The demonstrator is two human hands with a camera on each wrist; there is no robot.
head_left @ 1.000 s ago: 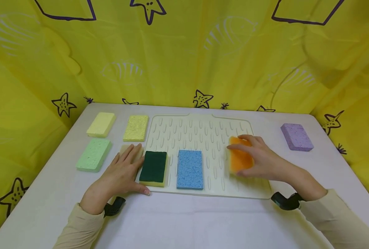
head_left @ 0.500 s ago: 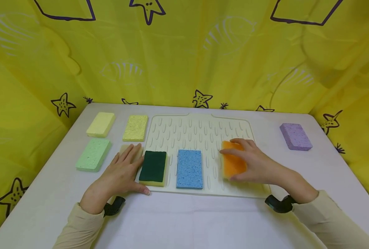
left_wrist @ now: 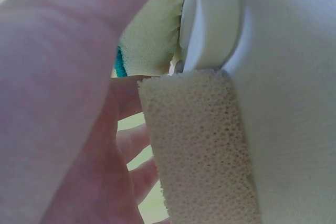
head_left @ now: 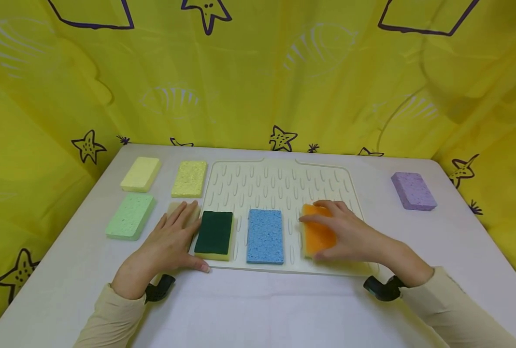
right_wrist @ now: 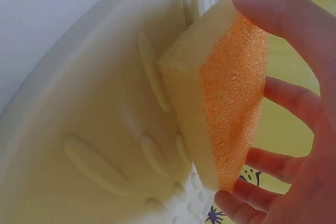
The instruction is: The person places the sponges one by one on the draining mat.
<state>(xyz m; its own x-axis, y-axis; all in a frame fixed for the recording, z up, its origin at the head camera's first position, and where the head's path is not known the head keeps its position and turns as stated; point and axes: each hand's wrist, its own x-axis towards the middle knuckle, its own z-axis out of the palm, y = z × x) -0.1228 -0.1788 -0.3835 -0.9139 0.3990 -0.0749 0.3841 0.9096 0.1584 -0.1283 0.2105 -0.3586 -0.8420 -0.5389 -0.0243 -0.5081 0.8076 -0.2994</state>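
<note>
My right hand (head_left: 349, 234) holds an orange sponge (head_left: 318, 239) with a pale base, thumb and fingers at its opposite ends, over the right part of a cream ridged drying mat (head_left: 258, 193). In the right wrist view the orange sponge (right_wrist: 236, 98) stands close over the mat's ridges. My left hand (head_left: 166, 244) lies with extended fingers over a beige porous sponge (left_wrist: 197, 145), mostly hidden from above. Beside its thumb, a sponge with a dark green top (head_left: 214, 233) sits at the mat's left front. A blue sponge (head_left: 265, 237) lies between that one and the orange one.
Left of the mat lie a pale yellow sponge (head_left: 141, 174), a speckled yellow sponge (head_left: 189, 179) and a mint green sponge (head_left: 130, 216). Far right is a purple sponge (head_left: 413, 191). A yellow patterned curtain (head_left: 258, 77) surrounds the table's back and sides.
My right hand has carried the orange sponge leftward and slightly nearer to me, closer to the blue sponge. The left hand and the other sponges have stayed in place.
</note>
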